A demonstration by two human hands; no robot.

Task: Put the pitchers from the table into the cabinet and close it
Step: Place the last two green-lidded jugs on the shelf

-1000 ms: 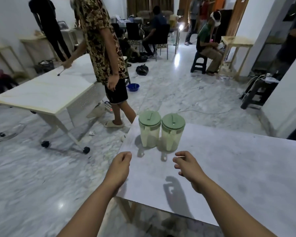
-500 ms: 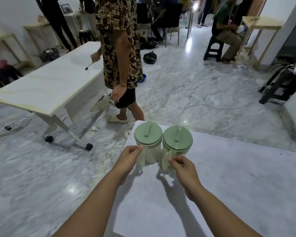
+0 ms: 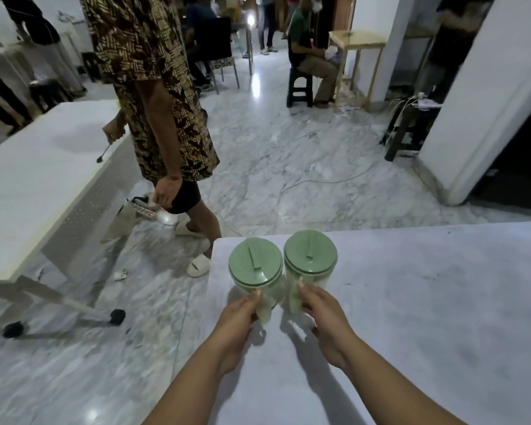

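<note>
Two clear pitchers with pale green lids stand side by side at the near left corner of the white table (image 3: 411, 302). My left hand (image 3: 242, 314) is closed around the handle of the left pitcher (image 3: 255, 268). My right hand (image 3: 322, 311) grips the handle of the right pitcher (image 3: 310, 256). Both handles face me. I cannot tell whether the pitchers still rest on the table. No cabinet is in sight.
A person in a patterned shirt (image 3: 157, 87) stands close beyond the table's left corner, beside a second white table on castors (image 3: 43, 185). A power strip (image 3: 141, 210) and cables lie on the marble floor. Other people sit and stand farther back; a white wall (image 3: 488, 102) is at right.
My hands went from hovering short of the pitchers to closing around their handles. The view moved closer and tilted down over them. The person in the patterned shirt stepped nearer.
</note>
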